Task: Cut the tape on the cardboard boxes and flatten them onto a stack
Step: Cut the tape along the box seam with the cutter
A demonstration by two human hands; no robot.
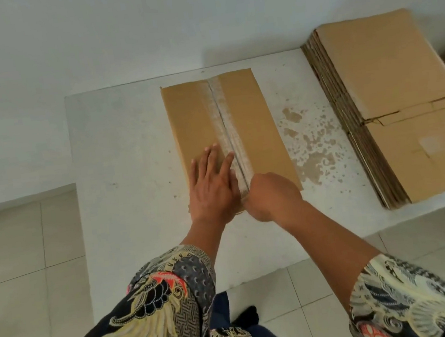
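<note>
Brown cardboard box [228, 131] lies on the white tabletop [117, 142], left hand [212, 189] pressing flat with straight fingers to steady it, while the curled right hand [272, 195], grip contents hidden, works the clear tape [229, 128].

My white worktop [117, 142] carries a taped cardboard box [249, 125] lying about at its middle. To the right of that box, well apart, a stack of flattened boxes [390, 86] sits at the worktop's right edge, and brown worn patches [311, 151] mark the surface between them.
</note>
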